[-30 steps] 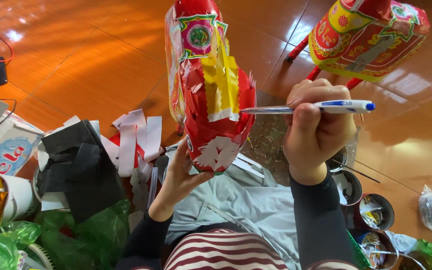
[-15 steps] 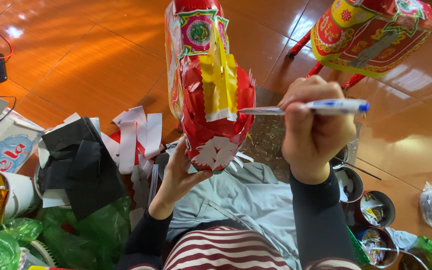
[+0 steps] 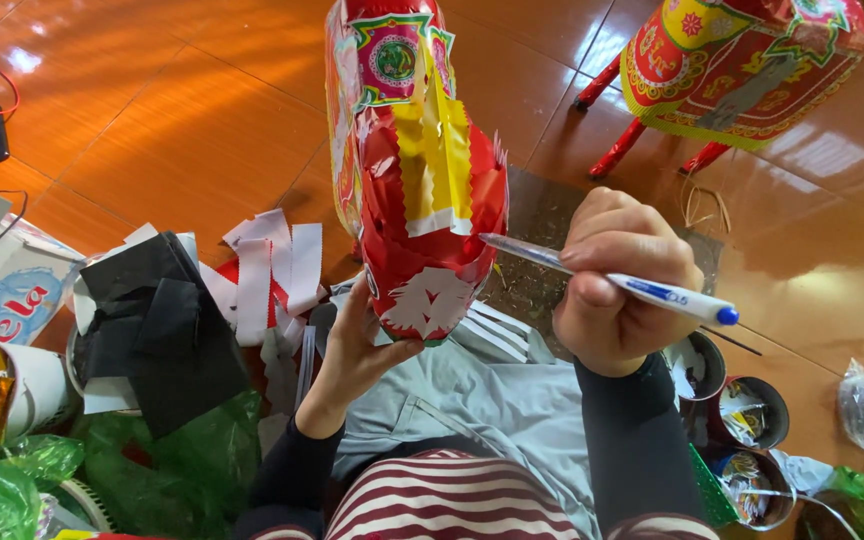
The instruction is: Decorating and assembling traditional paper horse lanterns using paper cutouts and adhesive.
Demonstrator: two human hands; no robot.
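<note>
Right grip [image 3: 622, 290] pinches pen [image 3: 607, 280] beside paper figure [image 3: 422, 200]; left grip [image 3: 357, 350] cradles its base; fringe attached, decoration apparently unfinished.

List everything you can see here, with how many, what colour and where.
paper figure: one, red and yellow, centre, held up
pen: one, clear with blue cap, tip near the figure
decorated box on red legs: one, red and yellow, top right
paper strips: several, white and red, floor left of centre
black sheets: a few, left
green plastic bags: some, bottom left
small bowls: three or so, bottom right
left hand: under the figure
right hand: holding the pen
</note>
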